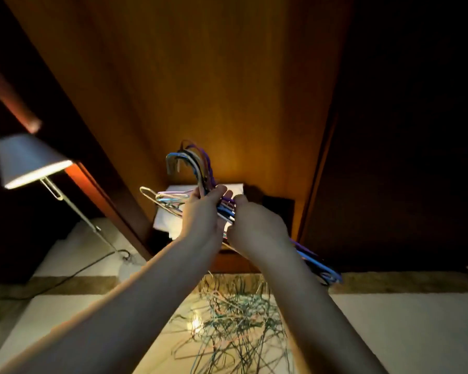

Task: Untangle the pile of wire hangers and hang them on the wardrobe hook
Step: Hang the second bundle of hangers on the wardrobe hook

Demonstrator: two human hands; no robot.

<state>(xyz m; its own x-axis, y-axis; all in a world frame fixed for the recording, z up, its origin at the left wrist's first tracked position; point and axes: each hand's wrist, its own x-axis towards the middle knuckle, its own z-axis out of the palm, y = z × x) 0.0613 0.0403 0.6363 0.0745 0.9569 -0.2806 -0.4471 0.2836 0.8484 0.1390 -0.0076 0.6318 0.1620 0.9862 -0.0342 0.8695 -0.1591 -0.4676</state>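
Observation:
A bunch of coloured wire hangers [193,163] is held up in front of the open wooden wardrobe [200,76], hooks pointing up and curling left. My left hand [203,211] grips the bunch just below the hooks. My right hand [254,225] is closed on the hanger necks and shoulders, whose blue and purple ends [324,271] stick out low right. Silver hanger ends [157,198] jut left of my left hand. A tangled pile of wire hangers [235,327] lies on the pale floor below. No wardrobe hook is visible.
A lit desk lamp [27,160] on a thin arm stands at the left, its cable [65,279] trailing over the floor. White folded cloth [168,220] sits low inside the wardrobe. The dark wardrobe door [403,130] fills the right side.

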